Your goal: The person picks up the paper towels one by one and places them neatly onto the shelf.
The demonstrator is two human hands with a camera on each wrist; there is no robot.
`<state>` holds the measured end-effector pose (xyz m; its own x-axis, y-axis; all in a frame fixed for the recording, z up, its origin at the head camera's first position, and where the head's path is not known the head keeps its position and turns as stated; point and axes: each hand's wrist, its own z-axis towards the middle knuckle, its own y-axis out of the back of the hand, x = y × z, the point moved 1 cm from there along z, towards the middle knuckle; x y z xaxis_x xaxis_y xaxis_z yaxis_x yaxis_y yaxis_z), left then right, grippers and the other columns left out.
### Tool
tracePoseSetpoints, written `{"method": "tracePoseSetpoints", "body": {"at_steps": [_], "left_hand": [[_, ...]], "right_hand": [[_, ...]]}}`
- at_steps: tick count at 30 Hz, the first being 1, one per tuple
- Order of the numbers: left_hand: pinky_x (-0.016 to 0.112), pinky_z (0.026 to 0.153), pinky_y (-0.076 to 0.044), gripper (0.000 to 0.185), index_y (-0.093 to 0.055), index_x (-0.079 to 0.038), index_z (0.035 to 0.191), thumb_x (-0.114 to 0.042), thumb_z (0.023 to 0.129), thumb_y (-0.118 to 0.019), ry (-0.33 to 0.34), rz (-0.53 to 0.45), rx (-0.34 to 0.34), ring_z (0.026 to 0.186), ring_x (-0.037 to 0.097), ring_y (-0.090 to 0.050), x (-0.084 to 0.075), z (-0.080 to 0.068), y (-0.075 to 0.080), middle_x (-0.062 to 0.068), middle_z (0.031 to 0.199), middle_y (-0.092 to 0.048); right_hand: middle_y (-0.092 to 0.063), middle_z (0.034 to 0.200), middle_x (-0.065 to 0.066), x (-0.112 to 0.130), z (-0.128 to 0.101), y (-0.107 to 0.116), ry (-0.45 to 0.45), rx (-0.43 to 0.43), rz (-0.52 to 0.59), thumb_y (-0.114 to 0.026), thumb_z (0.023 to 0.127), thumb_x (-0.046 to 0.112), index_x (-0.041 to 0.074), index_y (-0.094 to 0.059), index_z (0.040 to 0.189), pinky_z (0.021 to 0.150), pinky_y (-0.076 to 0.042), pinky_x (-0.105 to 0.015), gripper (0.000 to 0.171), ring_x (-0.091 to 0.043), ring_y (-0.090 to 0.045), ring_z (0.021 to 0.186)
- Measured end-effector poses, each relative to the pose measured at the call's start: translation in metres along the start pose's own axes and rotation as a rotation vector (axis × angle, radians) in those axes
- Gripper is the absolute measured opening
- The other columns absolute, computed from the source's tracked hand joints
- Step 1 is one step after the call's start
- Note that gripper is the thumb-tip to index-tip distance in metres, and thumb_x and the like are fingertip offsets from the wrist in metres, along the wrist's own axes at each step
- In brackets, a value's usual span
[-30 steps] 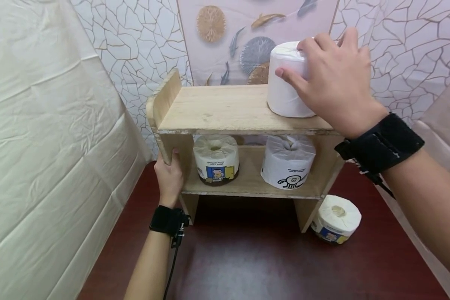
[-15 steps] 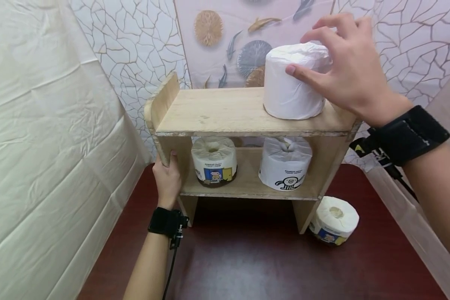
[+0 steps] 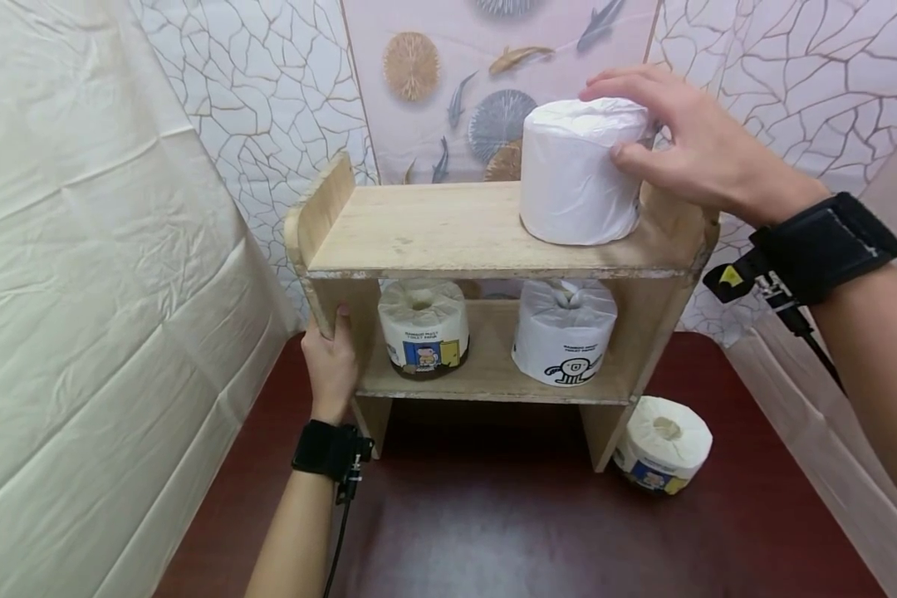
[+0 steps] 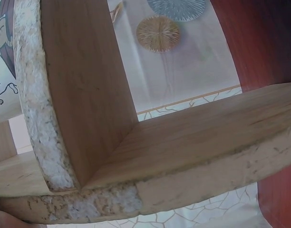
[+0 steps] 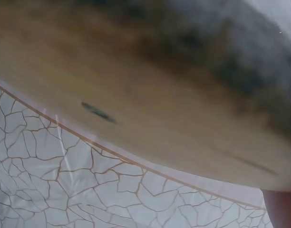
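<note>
My left hand (image 3: 329, 361) grips the left side panel of a small wooden shelf (image 3: 419, 228), thumb on the inner face. In the left wrist view the panel's worn edge fills the foreground, with a bit of the hand at the lower left. A white-wrapped toilet roll (image 3: 577, 183) stands upright on the top board toward the right. My right hand (image 3: 698, 149) holds it from the right, thumb against its side and a finger across the top; the other fingers are mostly hidden. In the right wrist view the shelf's side panel (image 5: 136, 109) blocks sight of the hand.
On the middle board stand a toilet roll with a colourful label (image 3: 423, 332) and another with a black cartoon figure (image 3: 566, 336). One more labelled roll (image 3: 663, 444) sits on the dark red table (image 3: 493, 531), right of the shelf. Cream cloth (image 3: 105, 299) hangs at the left.
My right hand has shifted right around the top roll, its thumb moving from the front toward the right side. The fingers lifted, then came down over the top. The left hand keeps its grip.
</note>
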<state>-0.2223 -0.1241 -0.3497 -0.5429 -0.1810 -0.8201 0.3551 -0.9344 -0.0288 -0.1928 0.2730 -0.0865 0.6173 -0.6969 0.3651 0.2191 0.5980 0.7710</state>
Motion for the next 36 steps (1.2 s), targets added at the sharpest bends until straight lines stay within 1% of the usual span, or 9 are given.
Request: {"method": "tracePoseSetpoints", "body": {"at_steps": [5,6,13,20,23,26,29,33,36], "left_hand": [[0.024,0.08,-0.044,0.036,-0.055,0.009,0.14,-0.012,0.111,-0.054,0.018,0.002,0.015,0.093,0.042,-0.061,-0.019,-0.006,-0.001,0.039,0.108,-0.063],[0.024,0.084,-0.045,0.037,-0.054,0.009,0.141,-0.012,0.111,-0.055,0.02,0.003,0.015,0.1,0.04,-0.063,-0.021,-0.007,-0.001,0.037,0.115,-0.065],[0.022,0.078,-0.044,0.033,-0.056,0.012,0.135,-0.01,0.11,-0.056,0.007,-0.007,0.015,0.089,0.042,-0.06,-0.018,-0.007,-0.003,0.041,0.104,-0.064],[0.025,0.075,-0.047,0.036,-0.06,0.003,0.136,-0.022,0.11,-0.059,-0.041,0.008,0.014,0.087,0.031,-0.063,0.018,0.0,-0.004,0.029,0.102,-0.069],[0.025,0.074,-0.045,0.033,-0.06,0.005,0.136,-0.015,0.11,-0.057,-0.033,0.009,0.01,0.085,0.033,-0.06,0.017,0.002,-0.005,0.033,0.098,-0.066],[0.025,0.076,-0.044,0.033,-0.059,0.008,0.136,-0.012,0.11,-0.056,-0.03,0.014,0.009,0.088,0.037,-0.06,0.013,0.003,-0.005,0.037,0.102,-0.065],[0.025,0.079,-0.043,0.032,-0.058,0.012,0.134,-0.01,0.11,-0.056,-0.03,0.015,0.016,0.09,0.037,-0.059,-0.001,0.002,-0.004,0.04,0.106,-0.064],[0.026,0.081,-0.045,0.031,-0.058,0.014,0.131,-0.008,0.109,-0.056,-0.032,0.022,0.016,0.092,0.035,-0.061,-0.02,-0.002,0.0,0.038,0.108,-0.066],[0.026,0.083,-0.045,0.031,-0.059,0.014,0.131,-0.008,0.109,-0.055,-0.028,0.026,0.015,0.096,0.035,-0.063,-0.023,-0.002,0.004,0.037,0.111,-0.067]], "right_hand": [[-0.042,0.165,0.001,-0.004,-0.001,-0.002,-0.031,0.033,0.034,-0.057,0.097,0.009,0.017,-0.057,0.151,0.114,-0.026,-0.024,0.055,-0.017,-0.034,0.15],[-0.042,0.165,0.001,-0.005,-0.001,-0.002,-0.039,0.038,0.044,-0.057,0.097,0.009,0.017,-0.058,0.15,0.112,-0.027,-0.022,0.054,-0.016,-0.035,0.148],[-0.052,0.144,-0.004,-0.01,0.002,-0.004,-0.114,0.03,0.043,-0.057,0.095,0.009,0.016,-0.06,0.145,0.095,-0.033,-0.023,0.051,-0.018,-0.043,0.12],[-0.055,0.13,0.002,-0.013,0.003,-0.004,-0.149,0.001,0.092,-0.058,0.095,0.009,0.014,-0.066,0.129,0.093,-0.031,-0.022,0.035,-0.019,-0.042,0.116],[-0.055,0.128,0.001,-0.013,0.002,-0.006,-0.154,-0.012,0.094,-0.057,0.095,0.008,0.014,-0.067,0.126,0.09,-0.032,-0.022,0.033,-0.02,-0.042,0.115],[-0.055,0.125,0.003,-0.012,0.003,-0.008,-0.142,-0.031,0.092,-0.056,0.094,0.007,0.014,-0.068,0.124,0.088,-0.033,-0.022,0.032,-0.02,-0.043,0.113],[-0.055,0.122,0.004,-0.012,0.003,-0.01,-0.125,-0.047,0.088,-0.056,0.094,0.006,0.012,-0.069,0.123,0.086,-0.033,-0.022,0.032,-0.019,-0.043,0.111],[-0.054,0.122,0.004,-0.011,0.002,-0.013,-0.118,-0.052,0.077,-0.055,0.096,0.008,0.008,-0.067,0.125,0.087,-0.034,-0.022,0.031,-0.019,-0.042,0.112],[-0.053,0.123,0.003,-0.01,0.003,-0.016,-0.116,-0.054,0.073,-0.055,0.097,0.009,0.005,-0.065,0.128,0.088,-0.034,-0.021,0.033,-0.018,-0.041,0.112]]}}
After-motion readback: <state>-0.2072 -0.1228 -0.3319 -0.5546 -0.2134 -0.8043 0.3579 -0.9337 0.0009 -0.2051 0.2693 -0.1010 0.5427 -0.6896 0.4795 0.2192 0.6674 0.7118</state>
